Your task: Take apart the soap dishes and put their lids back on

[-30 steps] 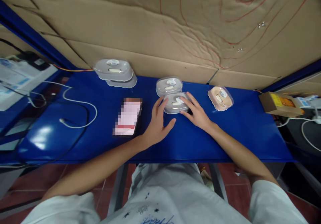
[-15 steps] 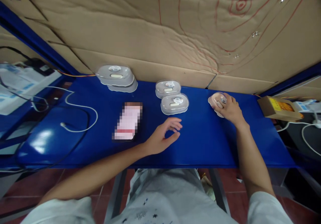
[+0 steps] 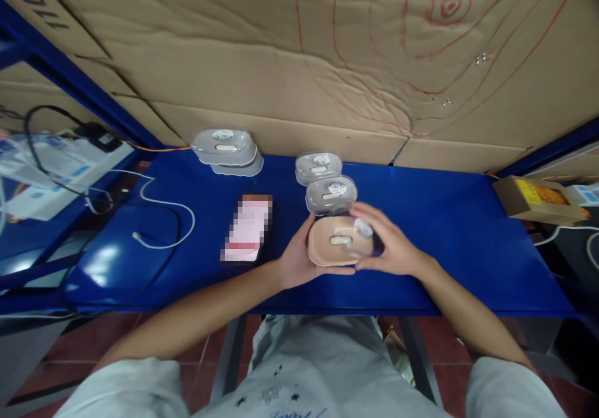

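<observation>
My left hand (image 3: 302, 259) is wrapped round the left side and underside of a peach-coloured oval box (image 3: 325, 243), raised near the table's front. A pale rounded bar shows in the middle of its top. On the right, my right hand (image 3: 390, 240) grips a clear plastic cover (image 3: 362, 228) with a round sticker, thumb below and fingers above. The cover looks shifted or tilted over the box's right part; motion blur hides how far apart they are. Just behind stand two grey oval boxes (image 3: 331, 196) with clear covers and stickers.
More grey oval boxes (image 3: 222, 146) are stacked at the back left. A phone (image 3: 247, 228) with a pixelated screen lies left of my hands. A white cable (image 3: 163, 243) and a black one curl at the left. An open cardboard box (image 3: 533, 199) stands at the right edge, and a cardboard wall (image 3: 262, 75) rises behind.
My right hand has brought the peach box from the back right to the front middle. My left hand has moved onto it, and the cover has shifted in my right hand.
</observation>
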{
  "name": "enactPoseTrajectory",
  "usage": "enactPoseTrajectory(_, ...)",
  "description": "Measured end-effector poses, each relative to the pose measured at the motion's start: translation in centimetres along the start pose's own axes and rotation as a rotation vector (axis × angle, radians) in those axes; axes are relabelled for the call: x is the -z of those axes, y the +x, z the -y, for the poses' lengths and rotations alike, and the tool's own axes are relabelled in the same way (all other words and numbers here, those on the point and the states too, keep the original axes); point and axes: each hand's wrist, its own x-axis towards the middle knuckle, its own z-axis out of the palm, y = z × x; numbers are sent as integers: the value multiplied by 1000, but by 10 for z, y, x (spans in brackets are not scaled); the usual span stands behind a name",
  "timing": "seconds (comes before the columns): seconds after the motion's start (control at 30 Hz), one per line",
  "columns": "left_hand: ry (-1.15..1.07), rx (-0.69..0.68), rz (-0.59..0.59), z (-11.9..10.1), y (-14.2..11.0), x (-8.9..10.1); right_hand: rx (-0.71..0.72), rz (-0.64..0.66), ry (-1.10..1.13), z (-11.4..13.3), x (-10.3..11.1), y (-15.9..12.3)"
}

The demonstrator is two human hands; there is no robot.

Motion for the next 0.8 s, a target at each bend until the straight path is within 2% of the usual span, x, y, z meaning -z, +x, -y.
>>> enactPoseTrajectory(0.1, -4, -30, -29, -2, 2, 3, -207, -120, -183, -44, 17, -5)
enactPoseTrajectory(0.2, 31, -11, -89, -3, 4, 5, -460, -105, -445, -88, 33, -13)
enactPoseTrajectory(0.3, 80, -16, -151, -2, 4, 3, -541, -72, -538, -105, 38, -16)
enactPoseTrajectory(0.37, 104, -26, -172, -2, 4, 1, -477, -101, -545, -93, 35, -14)
enactPoseTrajectory(0.43, 124, -27, -169, -2, 3, 0, -324, -107, -463, -67, 27, -8)
enactPoseTrajectory(0.5, 155, -27, -165, -1, 3, 0, -108, -9, -282, -35, 12, -2)
enactPoseTrajectory(0.57, 186, -24, -175, 1, 3, 0, 31, 145, -157, -8, -5, 2)
enactPoseTrajectory(0.67, 222, -45, -206, 4, 4, -1, 70, 186, -27, 10, -26, 4)
enactPoseTrajectory(0.8, 257, -75, -199, 6, 6, -3, -16, 62, 159, 1, -33, 2)
